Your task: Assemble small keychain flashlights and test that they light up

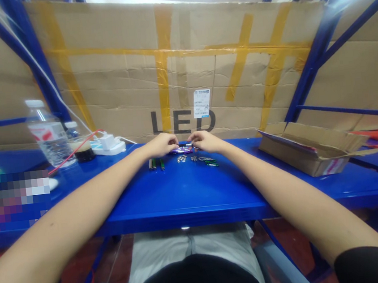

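Both arms reach to the back of the blue table (187,191). My left hand (162,144) is closed, fingers curled by a heap of shiny purple pieces (181,151). Opposite it, my right hand (206,141) is closed too, its fingertips at a small dark and silver piece (186,145). What either hand grips is too small to make out. In front of the hands lie several short green and silver rods (156,164), small silver rings (182,159), little metal parts (194,158) and green and silver carabiner-like clips (209,161).
An opened cardboard box (311,151) stands on the right. To the left are a water bottle (48,133), a dark drink cup (83,150), a white power strip (110,144) and a red cable (71,152). A large taped cardboard sheet (119,90) rises behind the table.
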The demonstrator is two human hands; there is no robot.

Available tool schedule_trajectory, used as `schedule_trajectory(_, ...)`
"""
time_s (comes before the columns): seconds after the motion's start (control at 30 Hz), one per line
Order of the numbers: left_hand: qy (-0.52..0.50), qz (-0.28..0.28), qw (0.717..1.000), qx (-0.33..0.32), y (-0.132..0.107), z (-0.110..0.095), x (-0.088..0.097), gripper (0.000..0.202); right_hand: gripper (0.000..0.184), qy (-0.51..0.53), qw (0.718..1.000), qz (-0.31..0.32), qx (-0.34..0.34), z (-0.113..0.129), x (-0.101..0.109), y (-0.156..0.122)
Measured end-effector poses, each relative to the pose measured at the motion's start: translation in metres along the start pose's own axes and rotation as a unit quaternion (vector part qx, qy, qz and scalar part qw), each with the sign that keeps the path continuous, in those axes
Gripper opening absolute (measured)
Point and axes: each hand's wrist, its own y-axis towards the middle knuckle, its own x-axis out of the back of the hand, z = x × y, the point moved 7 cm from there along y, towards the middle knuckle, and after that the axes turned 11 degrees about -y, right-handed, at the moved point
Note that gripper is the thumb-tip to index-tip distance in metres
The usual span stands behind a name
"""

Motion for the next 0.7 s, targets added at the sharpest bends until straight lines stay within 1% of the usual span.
schedule_trajectory(0.13,0.041,0.020,0.999,0.029,0.000,0.014,-0.003,0.019,0.022,-0.038,0.999,-0.027,-0.006,-0.006,-0.004,0.012)
schedule_trajectory(0.27,0.070,0.044,0.995,0.060,-0.003,0.017,-0.005,0.016,0.015,-0.101,0.994,-0.037,0.004,-0.008,-0.010,0.016)
schedule_trajectory(0.4,0.081,0.069,0.991,0.083,-0.005,0.017,-0.009,0.014,0.012,-0.141,0.988,-0.055,0.014,-0.007,-0.013,0.013)
schedule_trajectory(0.53,0.090,0.084,0.988,0.088,-0.005,0.019,-0.012,0.014,0.014,-0.180,0.982,-0.046,0.036,-0.002,-0.017,0.010)
schedule_trajectory(0.7,0.110,0.085,0.986,0.095,-0.006,0.018,-0.009,0.016,0.016,-0.224,0.973,-0.033,0.056,0.003,-0.022,0.009)
